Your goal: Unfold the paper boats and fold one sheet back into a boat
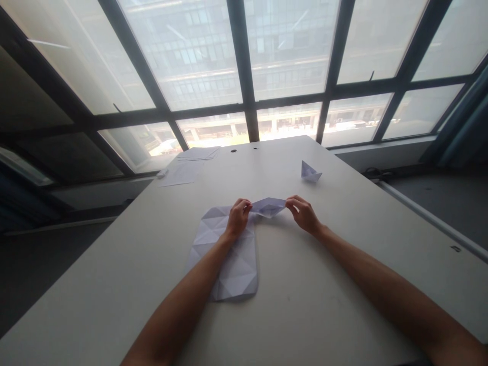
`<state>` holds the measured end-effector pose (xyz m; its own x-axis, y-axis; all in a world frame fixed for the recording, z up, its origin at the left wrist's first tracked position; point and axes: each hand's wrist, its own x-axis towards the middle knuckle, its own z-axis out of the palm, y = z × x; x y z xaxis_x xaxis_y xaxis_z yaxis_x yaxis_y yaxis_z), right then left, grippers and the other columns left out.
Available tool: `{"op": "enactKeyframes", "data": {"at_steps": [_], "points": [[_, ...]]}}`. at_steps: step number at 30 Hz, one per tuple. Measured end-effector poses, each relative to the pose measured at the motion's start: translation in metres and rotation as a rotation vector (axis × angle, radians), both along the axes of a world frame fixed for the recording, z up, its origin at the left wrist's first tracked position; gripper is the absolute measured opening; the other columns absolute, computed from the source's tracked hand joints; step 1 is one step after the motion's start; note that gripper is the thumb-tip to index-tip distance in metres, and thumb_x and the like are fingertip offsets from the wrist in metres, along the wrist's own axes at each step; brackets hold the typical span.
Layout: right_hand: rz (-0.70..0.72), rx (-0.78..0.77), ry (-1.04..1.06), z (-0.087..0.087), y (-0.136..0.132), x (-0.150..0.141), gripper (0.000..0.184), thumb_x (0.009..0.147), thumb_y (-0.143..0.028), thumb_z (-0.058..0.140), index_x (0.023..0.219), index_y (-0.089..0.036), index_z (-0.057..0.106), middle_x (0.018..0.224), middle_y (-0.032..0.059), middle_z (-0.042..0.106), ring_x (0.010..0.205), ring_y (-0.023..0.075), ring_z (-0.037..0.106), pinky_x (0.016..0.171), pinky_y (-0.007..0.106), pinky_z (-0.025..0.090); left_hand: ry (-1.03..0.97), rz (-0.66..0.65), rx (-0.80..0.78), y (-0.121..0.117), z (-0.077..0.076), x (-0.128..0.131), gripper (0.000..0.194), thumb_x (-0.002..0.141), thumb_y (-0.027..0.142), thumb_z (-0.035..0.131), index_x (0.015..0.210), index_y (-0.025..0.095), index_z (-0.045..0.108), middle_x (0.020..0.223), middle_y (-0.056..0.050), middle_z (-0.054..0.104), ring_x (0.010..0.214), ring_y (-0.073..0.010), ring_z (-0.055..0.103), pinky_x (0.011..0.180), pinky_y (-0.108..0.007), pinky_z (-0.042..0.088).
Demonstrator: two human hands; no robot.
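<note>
Between my two hands stretches a folded paper boat [269, 207], long and pointed, held just above the white table. My left hand [239, 217] pinches its left tip, fingers closed. At the opposite tip my right hand [303, 212] is closed in the same kind of pinch. Under my left hand and forearm lies a creased sheet of paper [238, 272], covered in diagonal fold lines and partly hidden by the arm. Farther off to the right stands a finished-looking paper boat [310, 173] with an upright peak.
Flat white sheets [183, 173] lie at the table's far left, with a small white object [162, 174] by their edge. The white table [343, 284] reaches towards large framed windows [287, 46]. A cable hole [234, 151] sits near its far edge.
</note>
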<state>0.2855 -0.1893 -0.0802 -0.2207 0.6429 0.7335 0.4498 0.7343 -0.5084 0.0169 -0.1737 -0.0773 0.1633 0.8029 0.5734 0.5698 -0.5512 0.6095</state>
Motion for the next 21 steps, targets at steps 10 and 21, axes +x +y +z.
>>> {"op": "enactKeyframes", "data": {"at_steps": [10,21], "points": [[-0.009,-0.051,-0.063,-0.0002,0.0,0.0003,0.02,0.096,-0.022,0.048,0.086,-0.021,0.066,0.088,0.0066,0.065,0.083,0.0195,0.061,0.078,0.032,0.048,-0.669,-0.141,-0.279,0.0084,-0.006,-0.0011,0.031,0.09,0.047,0.055,0.09,0.017,0.064,0.096,-0.008,0.066,0.084,-0.0177,0.06,0.075,-0.031,0.049],[-0.027,-0.076,-0.227,-0.0007,-0.0048,-0.0018,0.015,0.089,-0.025,0.06,0.078,-0.022,0.069,0.084,0.004,0.068,0.078,0.0176,0.063,0.074,0.029,0.048,-0.82,-0.189,-0.332,0.0029,-0.0019,0.0035,0.028,0.085,0.046,0.064,0.083,0.018,0.063,0.089,-0.006,0.066,0.08,-0.0165,0.061,0.074,-0.03,0.05]]}}
